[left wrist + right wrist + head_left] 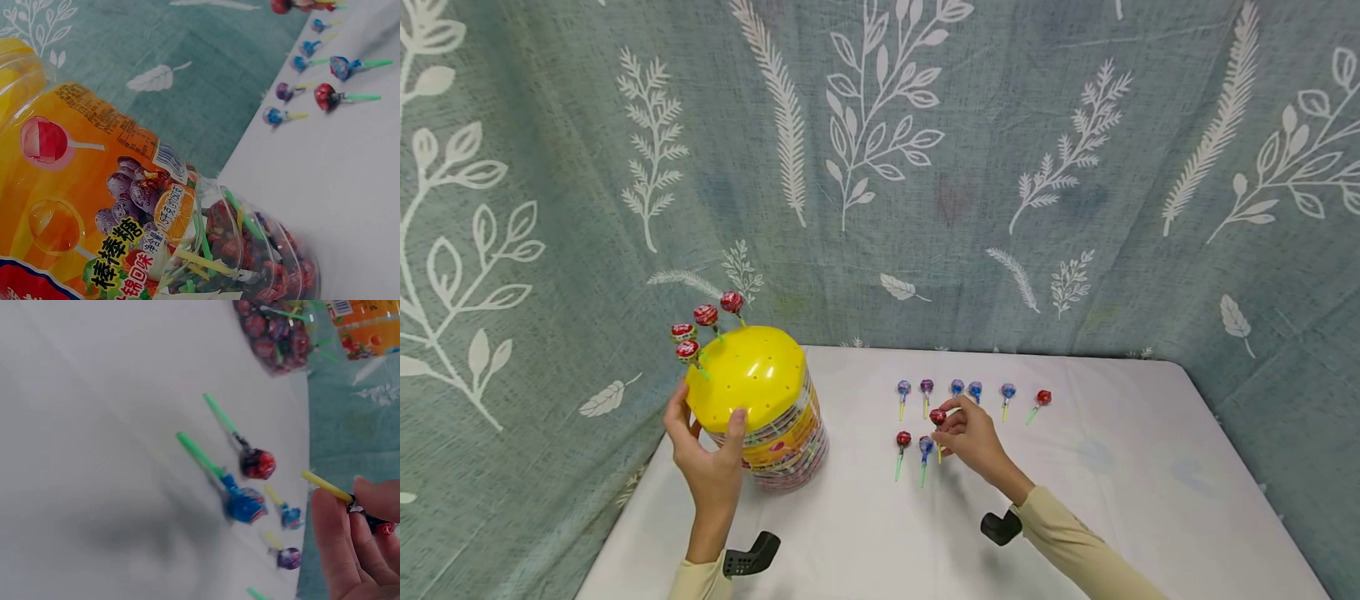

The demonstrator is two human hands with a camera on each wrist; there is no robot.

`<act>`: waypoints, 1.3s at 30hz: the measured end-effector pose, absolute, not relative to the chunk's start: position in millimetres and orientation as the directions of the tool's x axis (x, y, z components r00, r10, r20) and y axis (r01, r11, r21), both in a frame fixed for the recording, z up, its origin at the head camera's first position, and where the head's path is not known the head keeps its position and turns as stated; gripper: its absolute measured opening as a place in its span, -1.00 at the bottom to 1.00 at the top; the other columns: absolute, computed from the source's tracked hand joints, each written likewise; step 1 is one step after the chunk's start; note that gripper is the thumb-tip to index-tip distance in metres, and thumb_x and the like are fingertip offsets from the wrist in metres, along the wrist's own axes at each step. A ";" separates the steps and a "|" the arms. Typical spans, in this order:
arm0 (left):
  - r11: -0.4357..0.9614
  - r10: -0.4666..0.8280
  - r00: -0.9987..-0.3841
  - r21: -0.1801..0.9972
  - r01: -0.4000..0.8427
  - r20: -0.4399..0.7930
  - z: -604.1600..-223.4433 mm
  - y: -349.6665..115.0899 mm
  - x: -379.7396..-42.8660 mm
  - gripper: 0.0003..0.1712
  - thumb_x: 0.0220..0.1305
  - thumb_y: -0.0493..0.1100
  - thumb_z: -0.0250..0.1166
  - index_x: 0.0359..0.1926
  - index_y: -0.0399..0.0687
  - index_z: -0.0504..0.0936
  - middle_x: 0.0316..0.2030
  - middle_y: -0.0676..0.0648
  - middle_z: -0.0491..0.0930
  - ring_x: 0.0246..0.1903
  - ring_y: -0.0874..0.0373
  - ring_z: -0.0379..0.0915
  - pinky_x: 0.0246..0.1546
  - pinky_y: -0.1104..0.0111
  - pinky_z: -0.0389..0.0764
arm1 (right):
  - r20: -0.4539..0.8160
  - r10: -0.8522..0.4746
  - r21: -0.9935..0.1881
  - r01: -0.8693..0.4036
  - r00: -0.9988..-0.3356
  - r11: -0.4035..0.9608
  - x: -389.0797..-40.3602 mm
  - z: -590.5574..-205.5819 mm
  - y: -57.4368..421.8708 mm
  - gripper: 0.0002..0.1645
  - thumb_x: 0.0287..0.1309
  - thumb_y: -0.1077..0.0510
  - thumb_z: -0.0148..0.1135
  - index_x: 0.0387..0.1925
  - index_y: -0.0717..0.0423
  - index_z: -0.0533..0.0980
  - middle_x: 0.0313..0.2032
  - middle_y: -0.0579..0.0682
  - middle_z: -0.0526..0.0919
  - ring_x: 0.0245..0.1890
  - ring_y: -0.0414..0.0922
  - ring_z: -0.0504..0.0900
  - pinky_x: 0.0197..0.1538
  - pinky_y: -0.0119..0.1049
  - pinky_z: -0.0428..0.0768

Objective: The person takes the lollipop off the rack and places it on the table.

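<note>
My left hand (707,471) holds a clear candy jar (786,446) by its near left side, the thumb on the front just below the yellow lid (756,375). Several red lollipops (706,315) stand in holes along the lid's left edge. More wrapped lollipops show through the jar's clear base (269,262). Over the table, my right hand (976,440) pinches a red lollipop (937,417) with a yellow stick (328,485), its candy end upward in the head view. Close by on the cloth lie a red lollipop (903,439) and a blue lollipop (927,447), both with green sticks.
Behind the right hand, a row of blue and purple lollipops (927,387) lies on the white tablecloth (865,533). A red lollipop (1043,397) with a green stick ends that row on the right. A leaf-patterned curtain (940,275) hangs behind the table.
</note>
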State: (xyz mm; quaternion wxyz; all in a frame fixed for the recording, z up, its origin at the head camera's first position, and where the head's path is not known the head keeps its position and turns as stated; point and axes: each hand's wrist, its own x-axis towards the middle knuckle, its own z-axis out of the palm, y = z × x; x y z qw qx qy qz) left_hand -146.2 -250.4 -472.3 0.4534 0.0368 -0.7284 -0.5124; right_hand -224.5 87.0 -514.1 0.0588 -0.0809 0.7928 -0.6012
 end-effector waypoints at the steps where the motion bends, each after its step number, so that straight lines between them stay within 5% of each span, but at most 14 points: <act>1: 0.472 -0.520 -0.586 0.780 0.410 0.622 -472.1 -250.4 -146.2 -0.13 0.06 -0.17 0.31 0.39 0.12 0.14 0.31 0.08 0.24 0.29 0.07 0.11 0.21 0.32 0.18 | -0.009 -0.191 -0.961 -0.044 -0.982 0.274 -224.1 -516.3 88.5 -0.54 -0.07 0.45 0.35 -0.09 0.23 0.44 -0.49 0.06 0.55 -0.52 -0.07 0.59 -0.43 -0.05 0.63; 14: 0.471 -0.516 -0.585 0.778 0.416 0.626 -473.2 -250.7 -147.0 -0.12 0.05 -0.17 0.31 0.40 0.11 0.13 0.31 0.08 0.24 0.28 0.07 0.13 0.21 0.33 0.19 | -0.148 -0.105 -0.917 0.096 -0.983 0.388 -222.1 -546.5 101.1 -0.55 -0.08 0.42 0.37 -0.11 0.28 0.40 -0.50 0.08 0.51 -0.62 -0.11 0.57 -0.53 -0.21 0.62; 39: 0.456 -0.527 -0.575 0.780 0.429 0.625 -472.0 -249.5 -146.3 -0.13 0.03 -0.19 0.32 0.38 -0.01 0.16 0.31 0.01 0.23 0.28 0.09 0.12 0.19 0.34 0.18 | -0.126 -0.052 -0.849 0.081 -0.991 0.523 -226.4 -564.7 101.1 -0.53 -0.13 0.33 0.42 -0.18 0.28 0.37 -0.64 0.02 0.54 -0.75 -0.13 0.53 -0.61 -0.30 0.52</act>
